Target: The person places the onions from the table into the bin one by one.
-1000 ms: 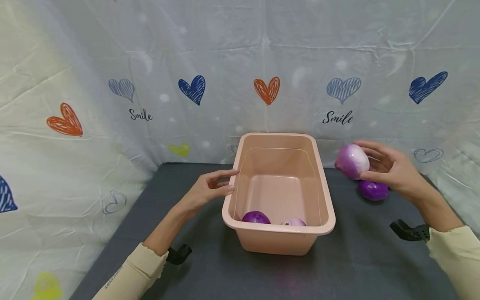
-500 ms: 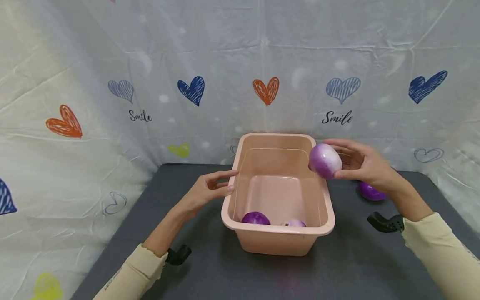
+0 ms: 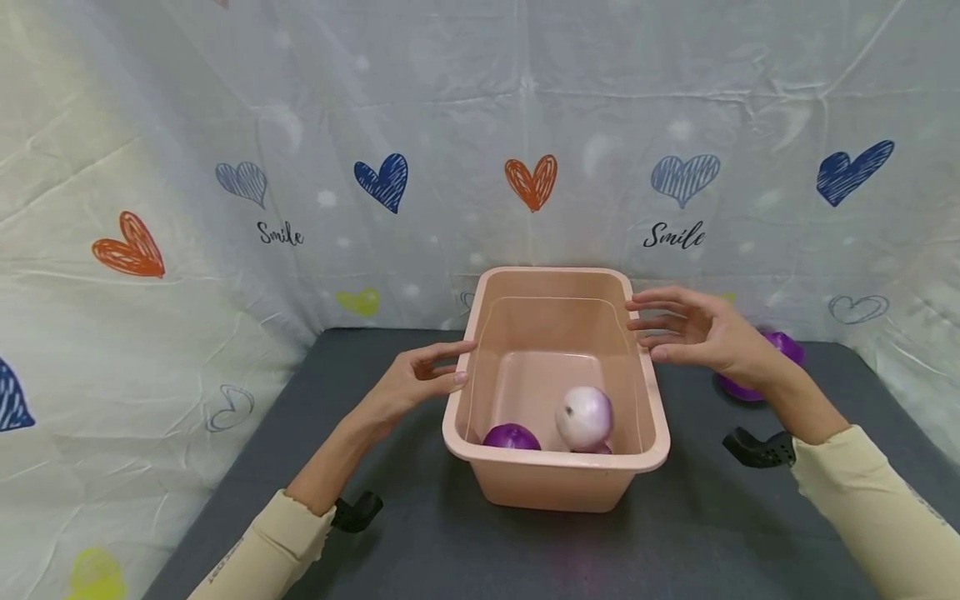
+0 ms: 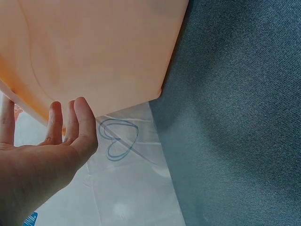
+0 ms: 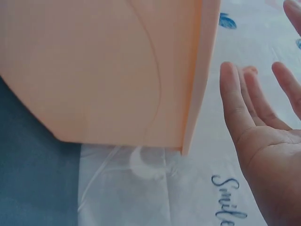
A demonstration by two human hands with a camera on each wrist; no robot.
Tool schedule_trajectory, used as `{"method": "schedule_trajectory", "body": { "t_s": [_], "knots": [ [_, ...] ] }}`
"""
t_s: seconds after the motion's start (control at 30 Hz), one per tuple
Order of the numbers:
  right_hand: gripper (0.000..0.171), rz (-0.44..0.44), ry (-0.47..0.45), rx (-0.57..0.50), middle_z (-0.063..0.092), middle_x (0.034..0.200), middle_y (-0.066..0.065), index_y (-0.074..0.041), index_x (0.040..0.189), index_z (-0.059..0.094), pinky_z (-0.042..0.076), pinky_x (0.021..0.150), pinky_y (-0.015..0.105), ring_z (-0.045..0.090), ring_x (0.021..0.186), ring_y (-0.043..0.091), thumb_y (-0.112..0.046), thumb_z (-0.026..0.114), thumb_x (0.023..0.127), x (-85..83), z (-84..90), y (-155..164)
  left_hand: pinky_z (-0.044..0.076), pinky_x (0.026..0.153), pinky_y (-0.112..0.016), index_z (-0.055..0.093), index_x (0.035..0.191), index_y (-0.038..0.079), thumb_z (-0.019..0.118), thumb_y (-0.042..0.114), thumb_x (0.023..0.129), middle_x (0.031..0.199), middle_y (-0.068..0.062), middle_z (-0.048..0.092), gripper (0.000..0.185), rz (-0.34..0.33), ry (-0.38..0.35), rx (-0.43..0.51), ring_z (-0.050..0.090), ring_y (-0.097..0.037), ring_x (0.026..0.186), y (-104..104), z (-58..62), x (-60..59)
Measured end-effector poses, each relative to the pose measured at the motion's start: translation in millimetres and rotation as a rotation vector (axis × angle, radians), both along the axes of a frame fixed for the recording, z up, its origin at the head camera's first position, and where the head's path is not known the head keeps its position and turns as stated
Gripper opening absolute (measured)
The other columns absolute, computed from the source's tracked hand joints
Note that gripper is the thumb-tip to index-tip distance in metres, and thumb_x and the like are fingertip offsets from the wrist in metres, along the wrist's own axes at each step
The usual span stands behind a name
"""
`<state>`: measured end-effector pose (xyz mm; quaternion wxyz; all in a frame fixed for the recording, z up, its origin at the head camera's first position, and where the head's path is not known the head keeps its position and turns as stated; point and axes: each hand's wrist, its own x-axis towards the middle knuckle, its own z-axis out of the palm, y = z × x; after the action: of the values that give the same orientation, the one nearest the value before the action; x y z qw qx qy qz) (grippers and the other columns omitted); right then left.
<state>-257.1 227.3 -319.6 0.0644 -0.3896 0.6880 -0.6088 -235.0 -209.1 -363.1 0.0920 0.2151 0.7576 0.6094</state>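
A peach plastic tub (image 3: 555,483) stands on the dark table in the head view. Inside it, a pale purple-white onion (image 3: 585,417) sits toward the near right, over another onion (image 3: 592,450) that is mostly hidden. A deep purple onion (image 3: 512,437) lies at the near left inside. My left hand (image 3: 420,375) touches the tub's left rim with extended fingers; the left wrist view shows these fingers (image 4: 84,120) against the outer wall. Spread and holding nothing, my right hand (image 3: 693,329) is at the right rim. Behind that hand are purple onions (image 3: 786,346), partly hidden.
Grey cloth covers the table (image 3: 375,550). A plastic sheet (image 3: 450,117) printed with hearts and "Smile" hangs right behind the tub and along the left side. Black wrist straps (image 3: 358,510) sit on both arms.
My right hand has moved left from beyond the tub to its right rim and let go of the pale onion, which is now inside the tub. The left hand has stayed put.
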Motion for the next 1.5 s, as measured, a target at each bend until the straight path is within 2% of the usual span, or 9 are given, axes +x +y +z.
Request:
{"method": "schedule_trajectory", "body": {
  "t_s": [0.1, 0.27, 0.67, 0.83, 0.97, 1.23, 1.33, 1.5],
  "knots": [
    [0.053, -0.062, 0.013, 0.015, 0.052, 0.14, 0.024, 0.005, 0.141, 0.051, 0.053, 0.093, 0.043, 0.06, 0.122, 0.031, 0.016, 0.065, 0.092, 3.1, -2.9, 7.2, 0.039, 0.108, -0.056, 0.056, 0.148, 0.012, 0.072, 0.021, 0.098, 0.147, -0.009, 0.053, 0.054, 0.002, -0.002, -0.001, 0.052, -0.035, 0.131, 0.6, -0.1, 0.0],
    [0.046, -0.142, 0.019, 0.038, 0.059, 0.133, 0.019, 0.008, 0.136, 0.053, 0.055, 0.09, 0.042, 0.064, 0.116, 0.029, 0.014, 0.066, 0.092, 9.2, -6.9, 20.8, 0.04, 0.107, -0.055, 0.056, 0.148, 0.011, 0.072, 0.02, 0.097, 0.147, -0.01, 0.053, 0.054, 0.003, -0.004, 0.003, 0.052, -0.035, 0.131, 0.4, -0.6, 0.0],
    [0.042, -0.176, -0.035, -0.01, 0.059, 0.131, 0.021, 0.013, 0.134, 0.051, 0.055, 0.087, 0.041, 0.065, 0.114, 0.028, 0.02, 0.059, 0.093, 21.3, -27.1, 68.1, 0.042, 0.106, -0.055, 0.055, 0.148, 0.012, 0.072, 0.02, 0.098, 0.147, -0.011, 0.052, 0.054, -0.003, 0.007, -0.001, 0.055, -0.033, 0.129, 0.0, -0.7, -0.4],
    [0.041, -0.279, -0.048, 0.05, 0.06, 0.133, 0.014, 0.01, 0.136, 0.052, 0.056, 0.087, 0.035, 0.066, 0.114, 0.025, 0.015, 0.06, 0.096, 29.1, -36.2, 85.6, 0.041, 0.106, -0.056, 0.056, 0.148, 0.013, 0.072, 0.02, 0.097, 0.147, -0.01, 0.052, 0.054, 0.003, 0.013, -0.007, 0.055, -0.032, 0.128, 0.1, -0.3, 0.0],
    [0.038, -0.348, -0.05, 0.074, 0.06, 0.131, 0.015, 0.01, 0.134, 0.053, 0.056, 0.087, 0.031, 0.067, 0.113, 0.023, 0.012, 0.061, 0.097, 35.0, -43.4, 98.2, 0.041, 0.107, -0.056, 0.056, 0.148, 0.013, 0.073, 0.022, 0.097, 0.147, -0.009, 0.053, 0.054, 0.005, 0.015, -0.016, 0.056, -0.031, 0.128, 0.0, -1.3, -0.6],
    [0.035, -0.309, -0.031, 0.0, 0.062, 0.129, 0.014, 0.016, 0.133, 0.049, 0.056, 0.086, 0.034, 0.067, 0.112, 0.021, 0.018, 0.052, 0.098, 37.6, -58.8, 126.2, 0.041, 0.107, -0.055, 0.056, 0.148, 0.013, 0.072, 0.021, 0.097, 0.147, -0.01, 0.052, 0.054, 0.006, 0.007, -0.009, 0.054, -0.034, 0.13, 0.9, -0.1, -0.3],
    [0.034, -0.365, -0.022, 0.035, 0.063, 0.127, 0.011, 0.014, 0.133, 0.051, 0.057, 0.085, 0.033, 0.068, 0.11, 0.02, 0.016, 0.052, 0.099, 39.8, -63.1, 135.3, 0.041, 0.106, -0.055, 0.056, 0.148, 0.015, 0.072, 0.022, 0.097, 0.147, -0.009, 0.052, 0.054, 0.007, 0.004, -0.013, 0.056, -0.031, 0.128, 1.3, 0.8, 0.0],
    [0.035, -0.514, -0.001, 0.15, 0.065, 0.125, 0.003, 0.01, 0.134, 0.053, 0.057, 0.082, 0.027, 0.069, 0.106, 0.012, 0.008, 0.057, 0.1, 43.3, -71.5, 147.7, 0.042, 0.106, -0.055, 0.055, 0.149, 0.014, 0.072, 0.021, 0.098, 0.148, -0.009, 0.052, 0.054, -0.005, 0.008, -0.01, 0.056, -0.03, 0.128, 0.9, 0.8, -0.2]
  ]
}}
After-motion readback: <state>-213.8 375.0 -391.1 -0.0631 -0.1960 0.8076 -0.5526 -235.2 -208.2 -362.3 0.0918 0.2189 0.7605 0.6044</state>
